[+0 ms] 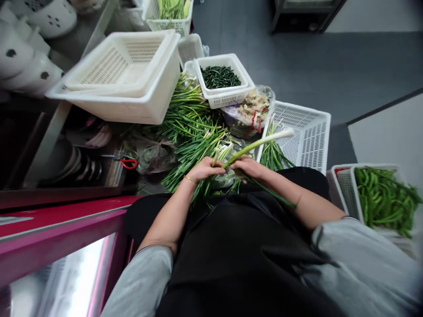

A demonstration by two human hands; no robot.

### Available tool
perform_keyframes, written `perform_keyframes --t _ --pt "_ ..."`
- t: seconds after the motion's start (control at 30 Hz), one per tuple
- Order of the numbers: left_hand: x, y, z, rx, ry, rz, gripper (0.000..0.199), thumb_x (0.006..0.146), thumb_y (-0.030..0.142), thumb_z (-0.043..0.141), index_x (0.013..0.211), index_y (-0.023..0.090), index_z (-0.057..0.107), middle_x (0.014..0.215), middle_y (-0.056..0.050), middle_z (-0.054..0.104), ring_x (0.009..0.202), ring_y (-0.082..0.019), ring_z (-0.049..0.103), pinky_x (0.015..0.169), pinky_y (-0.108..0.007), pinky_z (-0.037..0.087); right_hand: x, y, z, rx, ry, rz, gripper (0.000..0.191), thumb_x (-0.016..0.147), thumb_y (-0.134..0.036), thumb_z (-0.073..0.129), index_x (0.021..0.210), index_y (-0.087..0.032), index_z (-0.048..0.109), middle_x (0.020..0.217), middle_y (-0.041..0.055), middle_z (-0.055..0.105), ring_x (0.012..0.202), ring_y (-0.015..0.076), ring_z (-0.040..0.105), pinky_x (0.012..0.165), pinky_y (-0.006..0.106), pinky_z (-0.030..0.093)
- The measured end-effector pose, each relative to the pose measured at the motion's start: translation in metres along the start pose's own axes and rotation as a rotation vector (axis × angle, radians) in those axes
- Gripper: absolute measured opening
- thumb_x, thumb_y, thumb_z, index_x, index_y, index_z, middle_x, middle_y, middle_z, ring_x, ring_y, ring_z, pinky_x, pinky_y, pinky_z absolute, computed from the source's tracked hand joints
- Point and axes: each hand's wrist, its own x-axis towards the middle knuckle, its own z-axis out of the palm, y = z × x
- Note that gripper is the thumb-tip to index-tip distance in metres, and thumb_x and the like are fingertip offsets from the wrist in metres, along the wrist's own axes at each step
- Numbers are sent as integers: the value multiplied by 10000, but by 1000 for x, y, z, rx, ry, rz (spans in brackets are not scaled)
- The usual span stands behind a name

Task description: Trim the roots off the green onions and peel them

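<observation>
Both hands meet in front of my lap on one long green onion (254, 144). Its white root end points up and to the right, and its green leaves trail down past my right forearm. My left hand (209, 169) pinches the stalk low down, with the fingers closed. Close beside it, my right hand (245, 167) is closed around the leafy part. A large heap of green onions (188, 127) lies just beyond my left hand. To the right, a white basket (307, 136) holds a small bunch of green onions (274, 154) along its left side.
Stacked white crates (158, 101) stand at the left, near red-handled scissors (128, 163). A basket of dark green chillies (220, 77) sits ahead, beside a plastic bag (253, 110). At the right is a crate of long green peppers (383, 198). A red-pink cabinet (66, 224) borders my left.
</observation>
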Motion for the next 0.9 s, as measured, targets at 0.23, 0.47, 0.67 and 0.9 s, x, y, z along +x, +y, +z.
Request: perform_keyframes --t 0.23,0.47,0.67,0.9 --pt "-23 -27 -22 -50 202 -91 334 669 434 743 707 103 712 693 -45 665 444 -38 322 434 -215 172 -103 -44 -75 290 310 -222 426 775 -455 519 595 -208 222 518 -66 204 368 21 229 392 222 230" --pt "-21 -31 -28 -320 277 -104 493 645 493 776 910 82 712 615 -16 602 401 -19 286 403 -201 114 -58 -24 -82 -53 479 -322 561 839 -681 302 534 -211 303 452 -29 297 402 53 256 445 248 324" --pt "-18 -17 -15 -302 78 -100 484 686 508 748 901 77 707 613 -34 615 419 -29 309 421 -215 129 47 13 -25 -232 150 -84 336 694 -444 759 790 -144 641 632 35 606 561 133 559 544 274 478" --pt "-11 -10 13 -191 354 46 363 621 424 811 721 125 630 631 -19 653 471 -54 420 460 -206 234 61 -8 -5 -63 96 -135 299 746 -384 746 746 -106 636 543 10 607 486 111 575 487 224 496"
